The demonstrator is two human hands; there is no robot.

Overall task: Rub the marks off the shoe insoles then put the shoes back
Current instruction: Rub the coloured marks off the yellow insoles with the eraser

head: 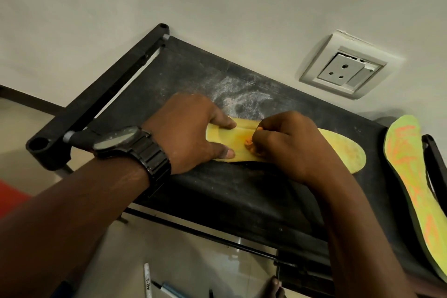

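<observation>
I have the pale yellow foam insole [338, 150] just right of centre on my feed. It lies flat on the dusty black fabric shelf [217, 191] of a dark tube-framed rack, its length running from about nine o'clock to four o'clock.

The left hand [188, 130] comes in from eight o'clock and presses down on the insole's nine-o'clock end. Its forefinger and thumb are stretched out straight and spread towards the two long edges. It grasps nothing and only pins the foam to the shelf. A black metal-strapped wristwatch [125, 143] sits on that wrist.

The right hand [287, 145] comes in from five o'clock and rests over the insole's middle with its fingers curled tight. They pinch a small orange rubber lump [248, 141], and its tip touches the foam. I can see a faint orange smear on the yellow surface around it. The insole's rounded four-o'clock end shows bare beyond the right wrist.

At three o'clock a lime-green insole scrawled with orange marks [411, 176] lies over the rack's right end, near the yellow one but not touching it. I cannot tell exactly what props it. A patch of pale powder marks the shelf at twelve o'clock from the hands.

A white wall socket [343, 68] sits at one o'clock on the cream wall. At six o'clock a few pens [147, 278] lie on the floor below the rack, partly cut off by the frame edge.
</observation>
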